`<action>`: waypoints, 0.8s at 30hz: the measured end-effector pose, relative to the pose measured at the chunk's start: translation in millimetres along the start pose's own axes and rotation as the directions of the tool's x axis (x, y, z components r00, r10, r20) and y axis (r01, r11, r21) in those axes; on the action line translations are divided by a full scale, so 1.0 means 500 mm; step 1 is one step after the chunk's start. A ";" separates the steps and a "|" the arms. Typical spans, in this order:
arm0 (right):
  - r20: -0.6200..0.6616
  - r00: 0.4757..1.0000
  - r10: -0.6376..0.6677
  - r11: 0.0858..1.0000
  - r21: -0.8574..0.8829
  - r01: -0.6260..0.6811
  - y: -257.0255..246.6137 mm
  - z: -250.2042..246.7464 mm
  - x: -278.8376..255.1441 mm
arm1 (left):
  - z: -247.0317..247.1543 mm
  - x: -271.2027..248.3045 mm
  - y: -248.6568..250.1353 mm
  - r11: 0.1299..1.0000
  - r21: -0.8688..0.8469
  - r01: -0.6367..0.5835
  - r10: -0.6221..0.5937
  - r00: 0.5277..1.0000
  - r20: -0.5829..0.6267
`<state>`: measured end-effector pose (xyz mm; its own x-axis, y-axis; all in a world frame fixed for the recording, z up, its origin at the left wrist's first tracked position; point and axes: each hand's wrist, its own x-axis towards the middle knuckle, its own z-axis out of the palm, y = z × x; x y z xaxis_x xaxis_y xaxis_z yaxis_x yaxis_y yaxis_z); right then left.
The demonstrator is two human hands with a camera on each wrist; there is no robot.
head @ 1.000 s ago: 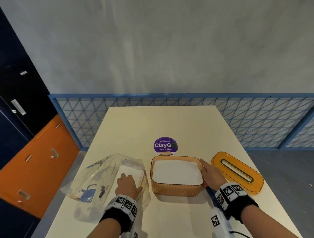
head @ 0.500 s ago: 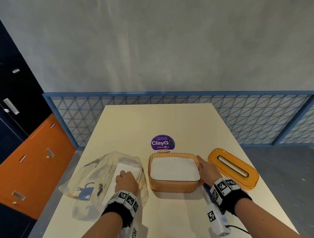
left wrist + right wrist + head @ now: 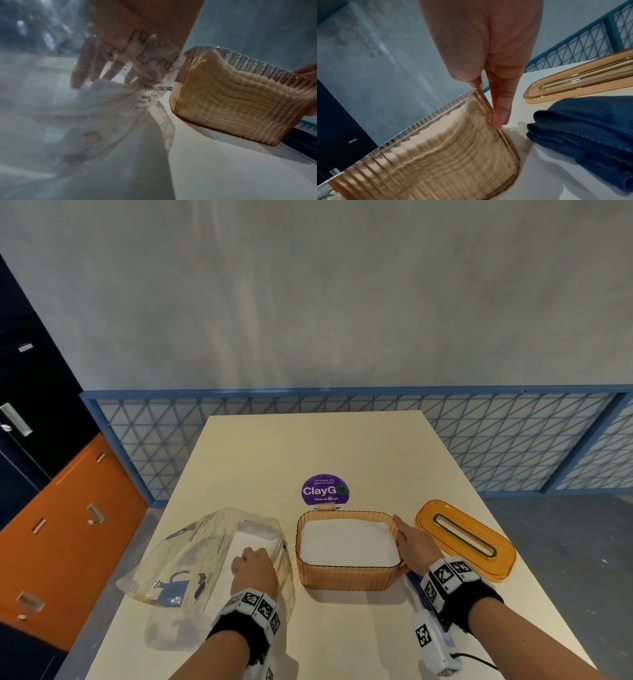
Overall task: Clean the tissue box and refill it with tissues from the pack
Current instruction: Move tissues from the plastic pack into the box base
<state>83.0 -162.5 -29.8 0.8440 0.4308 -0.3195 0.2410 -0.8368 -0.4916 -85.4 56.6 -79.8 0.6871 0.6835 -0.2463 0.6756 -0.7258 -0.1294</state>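
Note:
The amber ribbed tissue box (image 3: 346, 578) stands lidless on the table, filled with white tissues (image 3: 349, 542). My right hand (image 3: 414, 546) pinches its right wall, thumb on the rim and fingers (image 3: 500, 115) down the outside. The box's amber lid (image 3: 466, 539) with its slot lies to the right. At the left lies the clear plastic tissue pack (image 3: 191, 556) with a white stack (image 3: 253, 537) inside. My left hand (image 3: 255, 568) is in the pack with curled fingers (image 3: 82, 70) dug into the stack, seen blurred through the plastic.
A folded blue cloth (image 3: 590, 128) lies on the table beside the box, under my right wrist. A purple ClayGo sticker (image 3: 325, 489) sits behind the box. The pale table (image 3: 325, 446) ends at a blue mesh fence (image 3: 513, 440); orange drawers (image 3: 68, 525) stand at the left.
The head view has shifted slightly. Both hands, the box and the pack stay where they were.

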 end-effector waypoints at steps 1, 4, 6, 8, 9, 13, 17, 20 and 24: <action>0.000 1.000 -0.002 1.000 0.004 0.002 -0.001 0.000 0.000 | -0.004 0.000 0.000 1.000 -0.025 0.018 -0.017 1.000 0.008; 0.013 1.000 0.007 1.000 0.030 -0.008 -0.001 0.001 0.000 | -0.010 0.000 -0.001 0.999 -0.041 0.020 -0.019 1.000 0.008; 0.013 1.000 0.016 0.999 0.040 -0.017 0.002 0.001 0.002 | -0.013 0.002 0.001 0.999 -0.033 0.015 -0.014 0.999 0.036; 0.011 1.000 0.020 0.999 0.036 -0.021 0.002 0.000 0.002 | -0.019 0.000 0.004 1.000 0.007 0.017 -0.017 0.999 0.041; 0.014 1.000 0.022 0.999 0.040 -0.023 0.002 0.000 0.002 | -0.022 -0.002 0.005 1.000 0.025 0.013 -0.014 0.999 0.046; 0.027 0.999 0.031 0.998 0.059 -0.032 0.001 0.001 0.004 | -0.021 -0.007 0.007 0.997 0.074 0.002 -0.006 0.999 0.053; 0.023 1.000 0.016 0.999 0.046 -0.017 0.002 0.001 0.006 | -0.027 -0.007 -0.003 0.999 -0.031 0.037 -0.036 0.999 0.034; 0.041 0.999 0.012 0.999 0.030 -0.013 0.004 -0.003 0.004 | -0.041 -0.003 -0.027 0.989 -0.141 0.048 -0.049 0.999 0.001; 0.085 0.996 -0.027 0.985 -0.169 0.041 -0.023 -0.037 -0.011 | -0.105 -0.024 -0.062 0.918 -0.392 0.058 -0.100 0.991 -0.089</action>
<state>84.4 -161.4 -7.1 0.7931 0.4806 -0.3742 0.3531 -0.8634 -0.3604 -100.5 75.1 -22.3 0.6371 0.7569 -0.1458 0.7647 -0.5968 0.2430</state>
